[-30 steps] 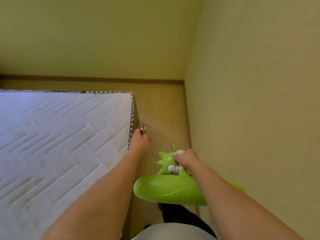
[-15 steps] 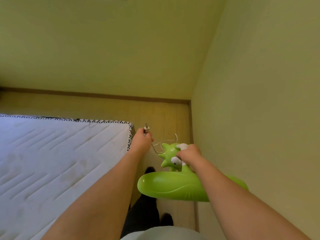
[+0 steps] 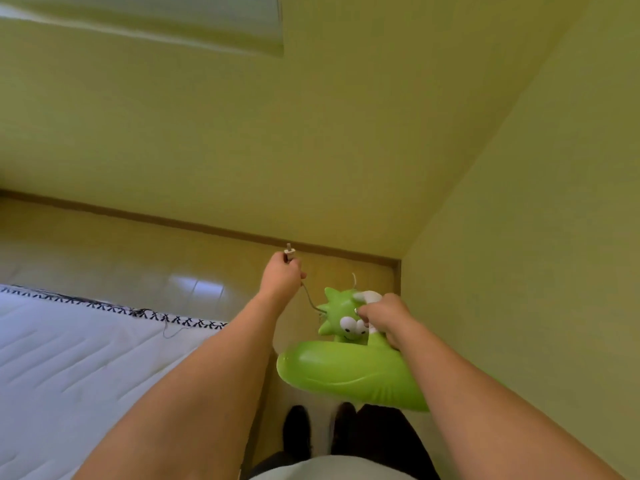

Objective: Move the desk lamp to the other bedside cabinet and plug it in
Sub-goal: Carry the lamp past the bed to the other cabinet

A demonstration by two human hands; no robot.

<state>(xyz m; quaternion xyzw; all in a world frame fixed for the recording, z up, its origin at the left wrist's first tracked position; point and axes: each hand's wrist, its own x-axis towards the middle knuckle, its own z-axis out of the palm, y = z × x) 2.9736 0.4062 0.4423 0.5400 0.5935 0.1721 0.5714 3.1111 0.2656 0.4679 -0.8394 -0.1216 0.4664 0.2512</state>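
Fingers (image 3: 372, 311) around upright desk lamp (image 3: 346, 355)

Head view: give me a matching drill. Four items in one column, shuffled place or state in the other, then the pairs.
Items
1. plug
2. desk lamp
3. mattress
4. cord

Place or state
A. lies low on the left, white and quilted
B. pinched in the left hand, prongs up
C. runs slack between the two hands
D. carried by the right hand, green

Pairs: 1-B, 2-D, 3-A, 4-C
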